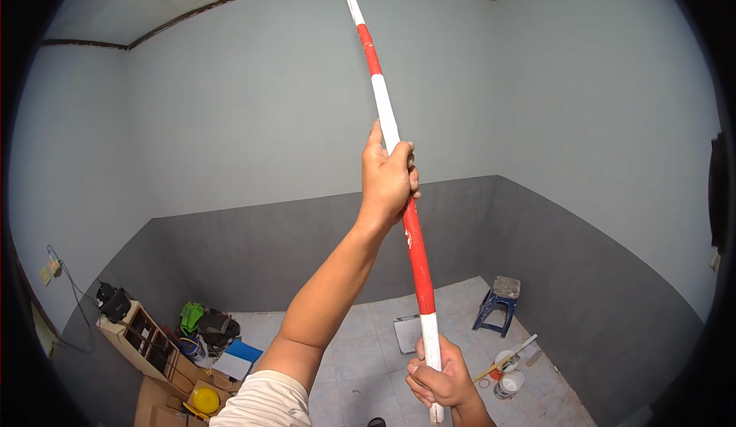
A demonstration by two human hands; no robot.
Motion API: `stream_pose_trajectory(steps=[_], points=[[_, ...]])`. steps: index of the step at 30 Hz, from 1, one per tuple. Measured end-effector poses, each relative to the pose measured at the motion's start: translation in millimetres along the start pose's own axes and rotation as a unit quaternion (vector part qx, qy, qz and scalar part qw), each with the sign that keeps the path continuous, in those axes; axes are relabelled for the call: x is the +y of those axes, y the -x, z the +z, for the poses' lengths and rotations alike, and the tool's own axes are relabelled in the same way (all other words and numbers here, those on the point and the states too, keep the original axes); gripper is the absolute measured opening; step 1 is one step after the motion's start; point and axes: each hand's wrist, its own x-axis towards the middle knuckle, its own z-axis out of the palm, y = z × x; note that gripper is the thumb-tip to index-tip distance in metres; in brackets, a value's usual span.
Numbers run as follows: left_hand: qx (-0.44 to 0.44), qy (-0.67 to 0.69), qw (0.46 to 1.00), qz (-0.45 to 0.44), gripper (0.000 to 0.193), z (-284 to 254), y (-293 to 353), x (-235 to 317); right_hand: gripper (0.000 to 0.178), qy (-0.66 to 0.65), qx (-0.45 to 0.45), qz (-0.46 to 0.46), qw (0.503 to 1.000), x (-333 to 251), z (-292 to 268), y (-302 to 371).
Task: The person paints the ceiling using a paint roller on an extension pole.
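A long pole (418, 266) banded in red and white runs from the bottom of the picture up to its top edge, leaning slightly left as it rises. My left hand (386, 180) is wrapped round its middle, the index finger pointing up along the white band. Lower down, near the pole's bottom end, my right hand (441, 379) grips a worn white section. The pole's top end passes the dark strip under the ceiling and is cut off by the picture's edge, so whatever it carries there is not visible.
Walls (253, 120) are light grey above dark grey. On the tiled floor stand a blue stool (498, 309), white buckets (509, 384) with a stick, and a flat pale tray (409, 335). A wooden cabinet (146, 343), bags (217, 327) and a yellow helmet-like object (205, 399) crowd the left.
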Motion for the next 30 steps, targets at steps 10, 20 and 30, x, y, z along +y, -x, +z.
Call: stream_pose_trajectory(steps=[10,20,30], points=[[0.001,0.011,1.000,-0.016,0.056,30.6,65.4,36.1,0.023,0.020,0.063,0.033,0.997,-14.6,26.3,80.8],[0.004,-0.002,1.000,0.002,0.049,22.8,36.2,22.6,0.021,0.014,0.051,0.022,0.998,-16.3,9.2,49.3],[0.011,-0.035,0.999,0.013,0.050,-7.1,-41.0,-26.5,0.019,0.023,-0.019,-0.009,1.000,-1.8,-45.8,-48.8]])
